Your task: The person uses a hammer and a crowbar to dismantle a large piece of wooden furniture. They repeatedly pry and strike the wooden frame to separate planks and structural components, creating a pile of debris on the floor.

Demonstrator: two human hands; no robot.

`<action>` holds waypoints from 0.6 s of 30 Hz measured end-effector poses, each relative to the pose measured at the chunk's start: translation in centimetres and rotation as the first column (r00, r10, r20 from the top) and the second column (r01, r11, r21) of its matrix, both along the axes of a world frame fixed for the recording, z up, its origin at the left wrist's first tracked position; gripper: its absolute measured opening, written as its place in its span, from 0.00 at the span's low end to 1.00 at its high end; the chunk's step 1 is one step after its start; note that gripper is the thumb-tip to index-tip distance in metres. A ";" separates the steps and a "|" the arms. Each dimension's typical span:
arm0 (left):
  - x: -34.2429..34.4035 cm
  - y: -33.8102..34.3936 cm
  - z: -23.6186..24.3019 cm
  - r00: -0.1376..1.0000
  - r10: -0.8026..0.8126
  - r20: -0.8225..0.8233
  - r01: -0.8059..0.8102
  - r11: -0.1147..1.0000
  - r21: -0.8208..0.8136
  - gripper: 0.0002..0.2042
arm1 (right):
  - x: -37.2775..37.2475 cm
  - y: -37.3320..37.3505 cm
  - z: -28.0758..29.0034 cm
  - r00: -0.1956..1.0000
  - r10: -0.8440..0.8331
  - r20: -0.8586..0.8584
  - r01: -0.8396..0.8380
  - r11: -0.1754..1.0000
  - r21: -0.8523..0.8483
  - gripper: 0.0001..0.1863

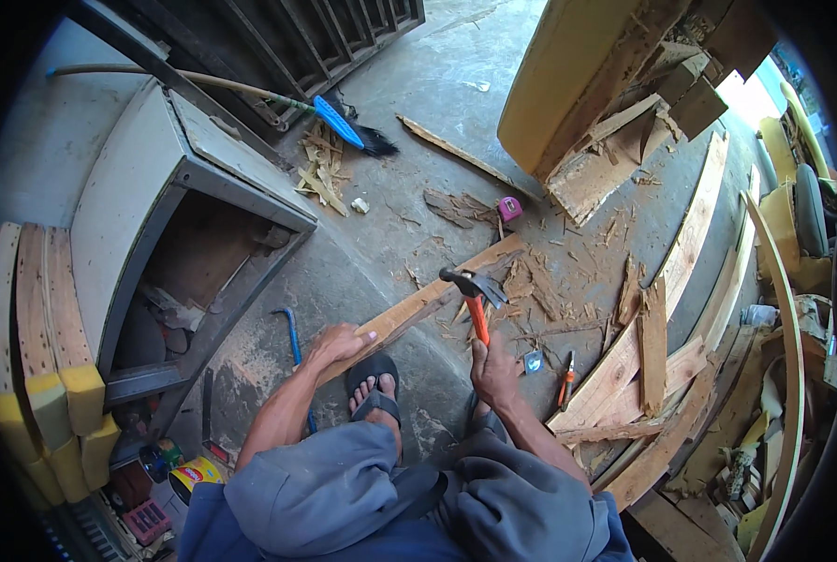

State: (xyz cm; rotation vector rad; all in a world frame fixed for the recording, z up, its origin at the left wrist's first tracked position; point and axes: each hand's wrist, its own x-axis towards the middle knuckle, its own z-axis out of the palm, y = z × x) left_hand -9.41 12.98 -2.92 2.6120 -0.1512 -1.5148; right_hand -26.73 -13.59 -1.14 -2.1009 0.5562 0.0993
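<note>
My left hand grips the near end of a narrow wooden plank, which slants away from me over the concrete floor. My right hand is closed around the orange handle of a claw hammer, whose dark head is raised over the plank. Wood splinters lie beside the plank. A pink tape measure sits beyond it, a blue pry bar lies left of my left hand, and orange-handled pliers lie right of my right hand.
A white metal cabinet and stacked padded boards line the left. A blue broom leans across the back. An upright foam-covered wooden frame stands at back right. Long boards and a scrap pile fill the right.
</note>
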 end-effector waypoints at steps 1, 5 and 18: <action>0.2 -0.7 0.4 1.000 -0.020 -0.003 0.020 1.000 0.004 0.32 | -0.6 -0.3 -1.2 0.993 0.066 -0.101 -0.073 0.996 -0.061 0.20; 0.3 -0.4 0.1 0.997 -0.048 0.064 0.047 0.999 0.019 0.33 | 0.4 -1.6 -1.3 0.945 0.180 -0.271 -0.222 0.966 -0.130 0.19; -0.2 -0.7 0.7 0.997 -0.053 0.049 0.053 0.999 0.006 0.32 | -1.4 -2.5 -3.2 0.986 0.072 -0.152 -0.103 0.973 -0.208 0.16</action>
